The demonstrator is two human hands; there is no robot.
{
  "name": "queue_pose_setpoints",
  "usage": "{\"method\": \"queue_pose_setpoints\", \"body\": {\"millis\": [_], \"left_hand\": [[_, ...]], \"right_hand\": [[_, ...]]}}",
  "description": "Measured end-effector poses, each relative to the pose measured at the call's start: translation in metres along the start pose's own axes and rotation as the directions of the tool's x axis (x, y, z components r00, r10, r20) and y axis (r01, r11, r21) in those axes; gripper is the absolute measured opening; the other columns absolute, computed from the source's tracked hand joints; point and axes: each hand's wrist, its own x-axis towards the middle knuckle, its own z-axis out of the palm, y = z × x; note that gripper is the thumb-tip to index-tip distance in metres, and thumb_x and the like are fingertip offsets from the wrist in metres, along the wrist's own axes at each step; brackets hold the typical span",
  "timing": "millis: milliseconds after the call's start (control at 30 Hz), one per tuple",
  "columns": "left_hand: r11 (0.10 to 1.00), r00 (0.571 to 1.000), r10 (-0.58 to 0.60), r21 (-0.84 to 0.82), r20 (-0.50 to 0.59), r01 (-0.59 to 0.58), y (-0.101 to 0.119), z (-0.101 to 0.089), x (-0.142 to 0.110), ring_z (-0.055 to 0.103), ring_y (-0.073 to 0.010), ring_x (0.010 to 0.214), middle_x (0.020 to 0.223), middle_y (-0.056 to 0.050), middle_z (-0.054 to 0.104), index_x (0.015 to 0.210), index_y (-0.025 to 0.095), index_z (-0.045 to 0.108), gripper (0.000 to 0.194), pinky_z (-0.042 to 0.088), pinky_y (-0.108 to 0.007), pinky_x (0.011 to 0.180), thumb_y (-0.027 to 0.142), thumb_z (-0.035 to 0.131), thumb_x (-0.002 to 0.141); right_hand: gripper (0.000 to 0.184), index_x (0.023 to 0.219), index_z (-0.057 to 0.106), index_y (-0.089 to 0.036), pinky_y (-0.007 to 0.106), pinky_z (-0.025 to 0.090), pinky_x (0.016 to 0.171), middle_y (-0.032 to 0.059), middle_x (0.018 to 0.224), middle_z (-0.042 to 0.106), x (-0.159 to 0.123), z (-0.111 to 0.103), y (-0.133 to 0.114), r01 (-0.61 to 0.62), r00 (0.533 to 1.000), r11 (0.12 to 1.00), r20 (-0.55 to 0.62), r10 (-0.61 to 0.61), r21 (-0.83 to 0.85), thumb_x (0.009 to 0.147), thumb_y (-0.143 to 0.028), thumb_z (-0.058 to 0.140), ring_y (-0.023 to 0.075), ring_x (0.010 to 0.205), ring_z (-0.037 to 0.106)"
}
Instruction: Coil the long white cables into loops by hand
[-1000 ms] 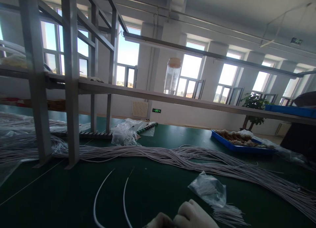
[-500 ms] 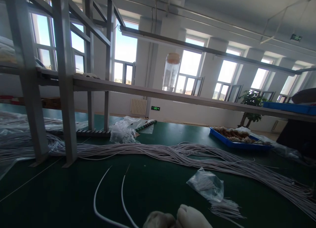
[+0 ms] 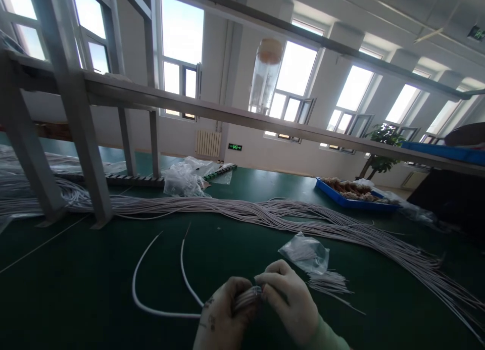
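Observation:
Both my hands wear pale gloves and meet at the bottom centre. My left hand [image 3: 217, 317] is closed around a small bundle of thin pale tubes [image 3: 247, 297]. My right hand [image 3: 290, 299] pinches the end of that same bundle with thumb and fingertips. A white wire [image 3: 151, 269] curves across the green table top [image 3: 76, 294] to my left hand, both of its ends lying further out on the table. Just right of my hands lies a clear plastic bag [image 3: 305, 253] with loose thin tubes [image 3: 331, 283] spilling beside it.
A long thick bundle of pale wires [image 3: 265, 213] runs across the table. Crumpled plastic bags [image 3: 184, 178] lie behind it. A blue tray [image 3: 352, 196] with brownish parts sits at the right. Grey frame posts [image 3: 81, 133] and a shelf carrying a clear bottle [image 3: 265, 77] stand beyond.
The view has tilted down, so both hands now show fully instead of only their tops at the bottom edge. The bundle between the hands is now visible.

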Motion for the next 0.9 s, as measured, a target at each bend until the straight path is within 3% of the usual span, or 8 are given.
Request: {"method": "queue_pose_setpoints", "body": {"millis": [100, 200, 467, 700, 800, 900], "left_hand": [[0.999, 1.000, 0.013, -0.032, 0.022, -0.012, 0.000, 0.001, -0.001, 0.068, -0.0290, 0.108, 0.113, -0.006, 0.074, 0.111, 0.025, 0.067, 0.025, 0.057, -0.044, 0.091, 0.036, 0.059, 0.091], [0.997, 1.000, 0.011, -0.074, 0.029, -0.008, -0.006, 0.002, 0.000, 0.069, -0.0286, 0.107, 0.118, -0.007, 0.072, 0.126, 0.026, 0.062, 0.037, 0.058, -0.043, 0.090, 0.034, 0.060, 0.090], [0.998, 0.998, 0.039, 0.039, 0.051, -0.041, -0.026, 0.007, 0.005, 0.069, -0.0291, 0.108, 0.119, -0.007, 0.071, 0.154, 0.031, 0.042, 0.066, 0.056, -0.049, 0.096, 0.027, 0.058, 0.090], [0.999, 0.979, 0.019, -0.051, 0.201, -0.008, -0.023, 0.008, 0.005, 0.070, -0.0252, 0.098, 0.107, -0.005, 0.073, 0.148, 0.022, 0.045, 0.063, 0.058, -0.044, 0.092, 0.021, 0.058, 0.086], [0.988, 0.959, 0.012, -0.154, 0.282, 0.032, -0.027, 0.014, 0.004, 0.071, -0.0251, 0.098, 0.108, -0.007, 0.072, 0.146, 0.020, 0.044, 0.068, 0.060, -0.040, 0.089, 0.017, 0.058, 0.080], [0.971, 0.931, -0.021, -0.212, 0.366, 0.106, -0.038, 0.024, 0.005, 0.073, -0.0271, 0.098, 0.107, -0.008, 0.073, 0.145, 0.020, 0.046, 0.072, 0.060, -0.043, 0.093, 0.026, 0.064, 0.075]], "right_hand": [[0.032, 0.112, 0.077, -0.020, 0.039, 0.055, 0.081, 0.0123, 0.108, 0.064, -0.002, 0.000, -0.002, 0.012, 1.000, 0.997, 0.028, -0.010, -0.075, 0.098, -0.033, 0.051, 0.0274, 0.098, 0.062], [0.032, 0.116, 0.076, -0.019, 0.040, 0.055, 0.083, 0.0124, 0.112, 0.066, -0.003, 0.000, -0.005, -0.048, 0.996, 0.996, 0.075, 0.054, -0.073, 0.098, -0.032, 0.053, 0.0279, 0.102, 0.062], [0.029, 0.119, 0.075, -0.023, 0.040, 0.053, 0.089, 0.0093, 0.121, 0.067, -0.007, -0.008, -0.012, -0.120, 0.960, 0.986, 0.239, 0.144, -0.112, 0.095, -0.029, 0.060, 0.0288, 0.108, 0.061], [0.026, 0.117, 0.072, -0.021, 0.043, 0.050, 0.087, 0.0092, 0.118, 0.069, -0.017, -0.009, -0.010, 0.073, 0.950, 0.920, 0.309, 0.054, -0.385, 0.099, -0.029, 0.055, 0.0274, 0.102, 0.059], [0.024, 0.109, 0.070, -0.019, 0.046, 0.050, 0.083, 0.0120, 0.112, 0.067, -0.028, 0.005, -0.007, -0.011, 0.942, 0.867, 0.286, 0.176, -0.498, 0.097, -0.035, 0.056, 0.0299, 0.097, 0.058], [0.025, 0.106, 0.068, -0.018, 0.044, 0.052, 0.070, 0.0150, 0.108, 0.064, -0.038, 0.024, 0.001, -0.283, 0.875, 0.825, 0.220, 0.430, -0.490, 0.085, -0.031, 0.068, 0.0355, 0.095, 0.060]]}}
